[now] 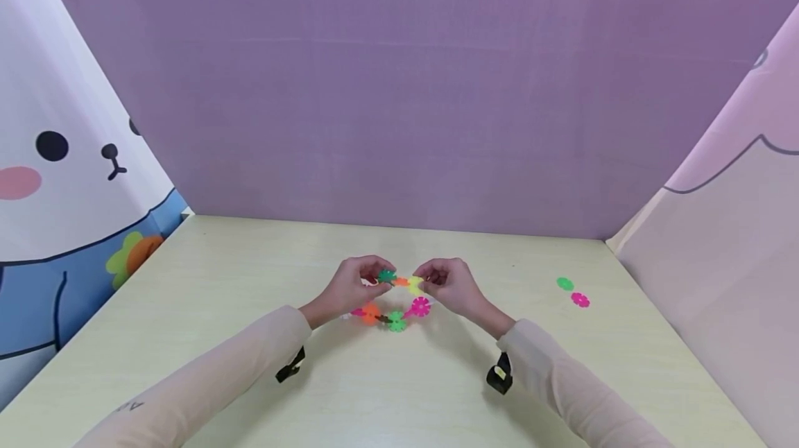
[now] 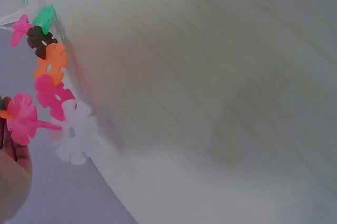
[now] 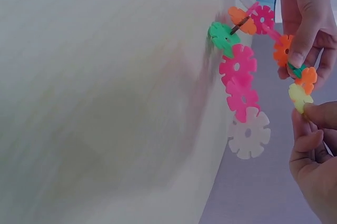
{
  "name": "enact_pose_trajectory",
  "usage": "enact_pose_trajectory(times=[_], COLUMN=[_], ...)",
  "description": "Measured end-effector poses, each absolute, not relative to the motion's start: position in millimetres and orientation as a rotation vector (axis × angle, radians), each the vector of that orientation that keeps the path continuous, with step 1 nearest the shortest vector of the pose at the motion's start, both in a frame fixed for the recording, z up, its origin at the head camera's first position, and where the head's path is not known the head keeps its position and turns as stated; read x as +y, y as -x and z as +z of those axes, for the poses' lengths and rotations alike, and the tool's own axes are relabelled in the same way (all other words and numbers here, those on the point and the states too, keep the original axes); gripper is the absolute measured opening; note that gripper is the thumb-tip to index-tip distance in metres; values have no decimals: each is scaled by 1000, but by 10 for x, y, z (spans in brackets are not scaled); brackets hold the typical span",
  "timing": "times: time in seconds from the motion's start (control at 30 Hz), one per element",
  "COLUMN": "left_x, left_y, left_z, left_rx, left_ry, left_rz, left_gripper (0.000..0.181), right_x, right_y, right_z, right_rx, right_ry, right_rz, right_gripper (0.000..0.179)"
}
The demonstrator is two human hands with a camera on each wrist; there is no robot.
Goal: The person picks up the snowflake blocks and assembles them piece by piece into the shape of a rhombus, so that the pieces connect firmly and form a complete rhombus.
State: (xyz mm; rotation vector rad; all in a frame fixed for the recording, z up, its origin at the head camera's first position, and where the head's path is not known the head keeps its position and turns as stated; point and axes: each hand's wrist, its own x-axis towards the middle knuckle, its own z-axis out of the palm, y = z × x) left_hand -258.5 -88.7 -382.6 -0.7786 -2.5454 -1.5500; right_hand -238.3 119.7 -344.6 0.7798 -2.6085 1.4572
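Note:
Both hands hold a chain of notched plastic snowflake discs up over the table. My left hand pinches the dark green disc, and my right hand pinches the yellow disc between thumb and fingers. A small orange disc sits between those two. Below, the chain hangs in a loop with a bright green disc, an orange disc and pink discs. In the right wrist view a white disc joins a pink one. Only part of my left hand shows in the left wrist view.
On the pale wooden table, a loose green disc and a loose pink disc lie to the right. A purple cloth stands behind the table, with printed cloths on both sides.

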Motion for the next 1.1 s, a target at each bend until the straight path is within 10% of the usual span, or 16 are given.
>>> enact_pose_trajectory(times=[1.1], left_x=[-956], left_y=[2726], left_z=[-3976], left_rx=[-2617], left_ry=[762], left_rz=[-1537], left_gripper=[22], right_x=[1196], right_y=[2534], right_z=[-3673], right_rx=[-2622], right_ry=[-855], right_rz=[1553], right_gripper=[15])
